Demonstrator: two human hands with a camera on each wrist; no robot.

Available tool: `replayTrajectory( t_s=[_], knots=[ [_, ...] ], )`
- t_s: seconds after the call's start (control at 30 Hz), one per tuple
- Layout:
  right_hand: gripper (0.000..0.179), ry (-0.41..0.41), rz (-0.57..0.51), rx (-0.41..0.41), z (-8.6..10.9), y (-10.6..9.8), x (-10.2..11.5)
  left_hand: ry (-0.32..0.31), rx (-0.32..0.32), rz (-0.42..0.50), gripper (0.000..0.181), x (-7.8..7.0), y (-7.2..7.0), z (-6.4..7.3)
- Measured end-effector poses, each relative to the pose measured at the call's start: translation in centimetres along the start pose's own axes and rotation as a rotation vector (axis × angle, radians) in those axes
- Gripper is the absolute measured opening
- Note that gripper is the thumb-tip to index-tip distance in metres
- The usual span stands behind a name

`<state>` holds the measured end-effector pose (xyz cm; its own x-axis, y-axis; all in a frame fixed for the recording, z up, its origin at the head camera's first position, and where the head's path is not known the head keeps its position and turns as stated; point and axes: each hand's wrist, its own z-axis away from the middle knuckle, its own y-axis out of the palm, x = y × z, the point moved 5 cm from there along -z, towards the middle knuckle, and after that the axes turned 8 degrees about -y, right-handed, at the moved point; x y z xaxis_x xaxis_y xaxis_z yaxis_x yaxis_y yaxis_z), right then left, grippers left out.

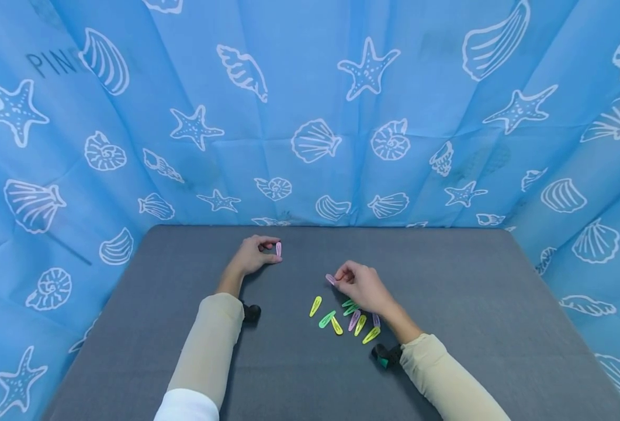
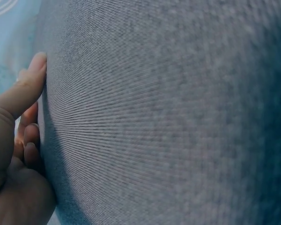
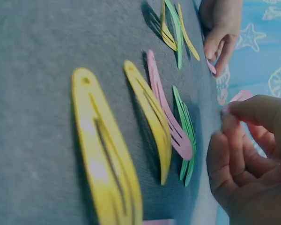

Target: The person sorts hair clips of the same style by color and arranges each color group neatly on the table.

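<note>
My left hand (image 1: 253, 255) is at the table's far left, thumb and forefinger at the two ends of a pink snap hair clip (image 1: 279, 250); the left wrist view shows the hand (image 2: 18, 140) but hides the clip. My right hand (image 1: 363, 285) pinches another pink hair clip (image 1: 331, 279) between thumb and forefinger, just above the table; its tip (image 3: 241, 95) shows in the right wrist view. Beneath and in front of the right hand lie loose hair clips: several yellow ones (image 1: 315, 306), green ones (image 1: 327, 319), a pink one (image 1: 354, 320) and a purple one (image 1: 376, 320).
The grey cloth-covered table (image 1: 288, 374) reaches back to a blue curtain (image 1: 310, 175) printed with white shells and starfish, which also hangs at both sides. Black wrist cameras (image 1: 252, 313) are strapped at both sleeves.
</note>
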<state>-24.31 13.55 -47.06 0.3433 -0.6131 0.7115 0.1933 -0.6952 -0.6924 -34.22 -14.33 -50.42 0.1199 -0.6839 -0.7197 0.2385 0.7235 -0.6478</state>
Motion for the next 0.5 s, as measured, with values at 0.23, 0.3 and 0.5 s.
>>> replayTrajectory(
  t_s=[0.23,0.3,0.5],
  knots=[
    [0.037,-0.009,-0.147,-0.021,-0.9,-0.4,-0.2,0.001,0.002,0.007,0.054,0.1,-0.1,0.0],
    [0.033,0.014,-0.176,-0.016,-1.4,-0.4,-0.3,0.009,0.005,0.001,0.055,0.1,-0.1,-0.1],
    [0.025,0.097,-0.265,-0.023,-3.2,0.3,-0.6,0.030,0.004,-0.010,0.054,0.0,-0.2,0.0]
  ],
)
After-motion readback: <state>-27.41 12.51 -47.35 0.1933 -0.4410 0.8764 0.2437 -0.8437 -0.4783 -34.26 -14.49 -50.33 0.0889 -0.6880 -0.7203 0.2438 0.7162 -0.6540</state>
